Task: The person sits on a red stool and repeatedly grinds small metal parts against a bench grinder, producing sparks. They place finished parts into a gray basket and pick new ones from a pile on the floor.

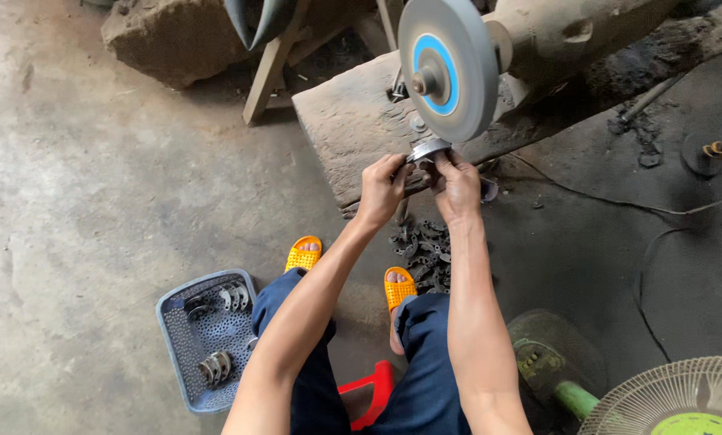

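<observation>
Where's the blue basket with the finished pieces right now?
In the head view the blue perforated basket sits on the concrete floor at lower left, beside the person's left leg and behind the left orange sandal, holding a few curved metal pieces.

So I've got both hands up front: left hand [383,187] and right hand [457,187] side by side on a metal piece [428,150], right under the grinding wheel [448,66]. Pile of parts [424,251] sits below by my feet, basket [177,348] off to my left, fan [683,399] on my right.
</observation>
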